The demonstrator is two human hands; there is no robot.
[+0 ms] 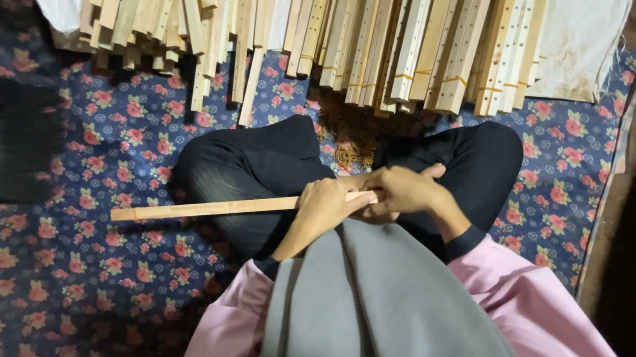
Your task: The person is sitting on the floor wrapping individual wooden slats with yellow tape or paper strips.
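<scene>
Seated cross-legged on a floral mat (89, 257), a person grips one wooden slat (204, 208) across the lap, left hand (324, 207) and right hand (403, 189) both closed around its right end; drilled slats (396, 37) lie stacked beyond the knees.

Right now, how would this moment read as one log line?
left hand: grips wooden slat | right hand: holds slat's end | slat: across lap | slat pile: ahead on floral mat

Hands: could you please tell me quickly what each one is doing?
Left hand: closed on the wooden slat.
Right hand: closed on the same slat's end.
</scene>
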